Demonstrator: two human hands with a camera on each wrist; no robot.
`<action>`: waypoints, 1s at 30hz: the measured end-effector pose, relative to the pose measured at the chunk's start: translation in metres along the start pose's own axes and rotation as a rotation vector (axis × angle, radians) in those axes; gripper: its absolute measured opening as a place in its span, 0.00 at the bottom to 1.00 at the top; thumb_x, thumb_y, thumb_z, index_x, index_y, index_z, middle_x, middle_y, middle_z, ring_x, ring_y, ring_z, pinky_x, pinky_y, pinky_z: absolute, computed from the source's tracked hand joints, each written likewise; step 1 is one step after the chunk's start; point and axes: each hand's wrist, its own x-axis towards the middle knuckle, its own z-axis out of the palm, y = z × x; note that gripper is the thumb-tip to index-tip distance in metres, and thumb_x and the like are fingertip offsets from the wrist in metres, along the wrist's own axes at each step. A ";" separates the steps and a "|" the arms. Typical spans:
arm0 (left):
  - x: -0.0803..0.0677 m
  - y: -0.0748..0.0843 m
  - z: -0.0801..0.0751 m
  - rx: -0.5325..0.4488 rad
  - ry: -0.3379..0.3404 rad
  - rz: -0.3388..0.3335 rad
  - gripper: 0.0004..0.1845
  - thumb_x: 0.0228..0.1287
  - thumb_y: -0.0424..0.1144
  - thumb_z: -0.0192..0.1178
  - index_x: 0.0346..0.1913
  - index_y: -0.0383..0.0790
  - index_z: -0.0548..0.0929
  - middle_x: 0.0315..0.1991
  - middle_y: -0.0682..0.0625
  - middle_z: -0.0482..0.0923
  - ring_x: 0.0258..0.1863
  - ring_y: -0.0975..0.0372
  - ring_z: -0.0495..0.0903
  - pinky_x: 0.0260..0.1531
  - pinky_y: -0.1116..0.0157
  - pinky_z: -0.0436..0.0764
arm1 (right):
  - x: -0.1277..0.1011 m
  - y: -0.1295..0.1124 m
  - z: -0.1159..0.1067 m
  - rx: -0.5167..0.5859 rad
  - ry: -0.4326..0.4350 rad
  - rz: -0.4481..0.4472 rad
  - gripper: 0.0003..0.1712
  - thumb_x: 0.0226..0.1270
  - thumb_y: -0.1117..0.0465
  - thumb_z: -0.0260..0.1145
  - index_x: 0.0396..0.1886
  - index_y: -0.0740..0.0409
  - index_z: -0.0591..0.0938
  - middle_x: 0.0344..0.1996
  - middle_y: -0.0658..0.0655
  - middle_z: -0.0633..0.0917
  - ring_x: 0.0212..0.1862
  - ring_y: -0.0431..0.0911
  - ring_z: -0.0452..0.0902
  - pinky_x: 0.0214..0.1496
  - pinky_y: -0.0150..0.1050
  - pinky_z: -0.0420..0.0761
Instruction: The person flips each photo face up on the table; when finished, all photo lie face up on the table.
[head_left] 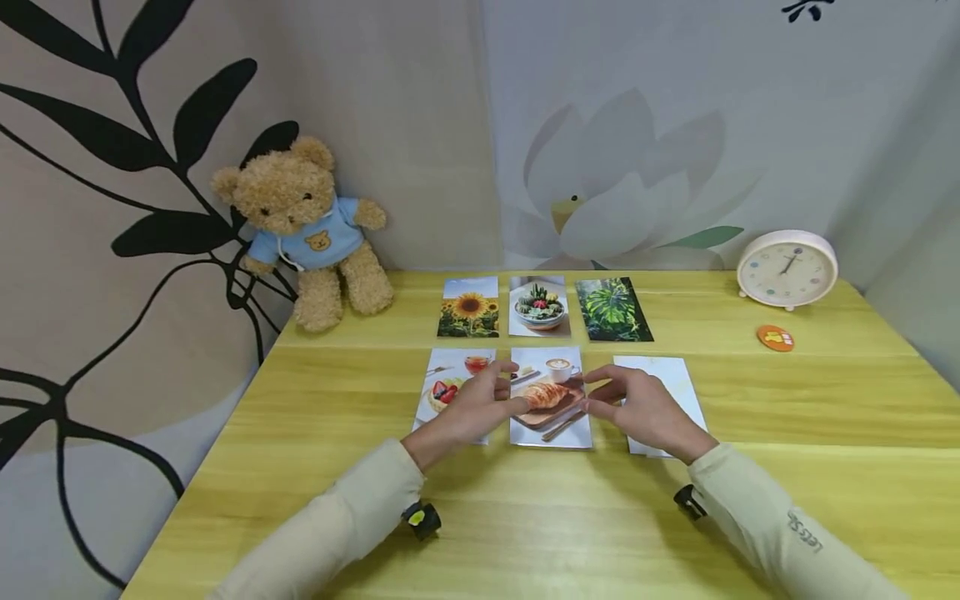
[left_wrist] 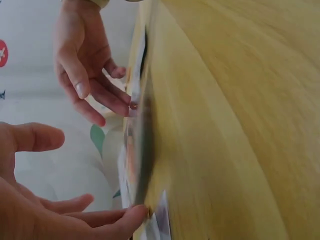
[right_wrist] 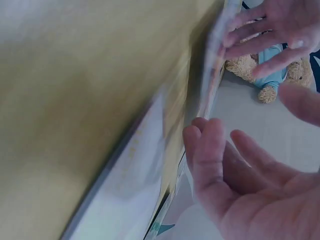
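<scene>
A picture card with a croissant (head_left: 546, 396) is in the middle of the near row, between my two hands. My left hand (head_left: 477, 407) is at its left edge, fingers loosely spread, and covers part of a card with a fruit tart (head_left: 442, 390). On the other side, my right hand (head_left: 651, 410) has its fingertips right at the croissant card's right edge, above a mostly white card (head_left: 678, 382). In the left wrist view the left fingertips (left_wrist: 135, 214) meet the card's edge. The right wrist view shows the right fingers (right_wrist: 207, 155) bent only lightly.
Behind lies a row of three cards: sunflower (head_left: 469, 308), potted cacti (head_left: 540, 307) and green leaves (head_left: 613, 310). A teddy bear (head_left: 318, 237) sits at the back left of the table (head_left: 525, 533). A round clock (head_left: 787, 269) and an orange disc (head_left: 776, 337) are at the right.
</scene>
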 end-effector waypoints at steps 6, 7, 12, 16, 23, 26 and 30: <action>0.000 0.004 -0.007 0.106 -0.046 0.000 0.34 0.58 0.46 0.59 0.68 0.43 0.61 0.61 0.38 0.68 0.61 0.50 0.69 0.59 0.52 0.71 | 0.002 -0.003 0.002 0.025 -0.084 -0.020 0.23 0.63 0.52 0.61 0.58 0.50 0.74 0.45 0.56 0.85 0.48 0.47 0.81 0.47 0.44 0.81; 0.000 0.004 -0.008 0.126 -0.050 0.001 0.34 0.59 0.46 0.58 0.67 0.43 0.61 0.57 0.39 0.72 0.55 0.52 0.73 0.53 0.54 0.75 | 0.002 -0.003 0.003 0.029 -0.093 -0.023 0.23 0.64 0.52 0.61 0.58 0.49 0.74 0.45 0.56 0.85 0.48 0.47 0.81 0.46 0.43 0.81; 0.001 0.000 -0.007 0.207 -0.092 -0.018 0.32 0.60 0.48 0.57 0.66 0.41 0.63 0.39 0.43 0.74 0.31 0.59 0.71 0.31 0.64 0.73 | 0.001 0.001 0.008 0.041 -0.119 -0.029 0.23 0.64 0.52 0.61 0.59 0.50 0.74 0.46 0.56 0.85 0.48 0.46 0.82 0.47 0.42 0.81; 0.000 -0.001 -0.005 0.260 -0.125 -0.014 0.32 0.61 0.49 0.56 0.66 0.41 0.64 0.38 0.47 0.74 0.31 0.61 0.71 0.35 0.63 0.74 | -0.002 0.000 0.009 0.037 -0.128 -0.039 0.23 0.65 0.53 0.60 0.60 0.52 0.73 0.46 0.57 0.84 0.46 0.46 0.82 0.45 0.40 0.81; 0.000 0.010 -0.003 0.403 -0.185 0.021 0.32 0.61 0.48 0.54 0.67 0.41 0.63 0.15 0.57 0.61 0.11 0.65 0.58 0.20 0.67 0.68 | -0.003 -0.005 0.007 0.002 -0.133 -0.083 0.26 0.65 0.53 0.61 0.61 0.54 0.70 0.46 0.60 0.84 0.45 0.47 0.82 0.41 0.38 0.82; 0.000 0.012 -0.001 0.443 -0.168 0.020 0.30 0.61 0.48 0.54 0.65 0.42 0.65 0.17 0.56 0.63 0.12 0.66 0.60 0.19 0.66 0.68 | -0.003 -0.007 0.007 -0.028 -0.122 -0.090 0.27 0.65 0.52 0.60 0.62 0.54 0.69 0.46 0.60 0.84 0.45 0.48 0.82 0.41 0.39 0.82; 0.001 0.012 0.003 0.470 -0.133 0.013 0.28 0.61 0.48 0.54 0.63 0.43 0.68 0.15 0.56 0.63 0.12 0.65 0.60 0.17 0.67 0.66 | -0.003 -0.007 0.008 -0.053 -0.104 -0.091 0.28 0.65 0.53 0.60 0.63 0.54 0.68 0.47 0.61 0.84 0.46 0.49 0.82 0.41 0.40 0.82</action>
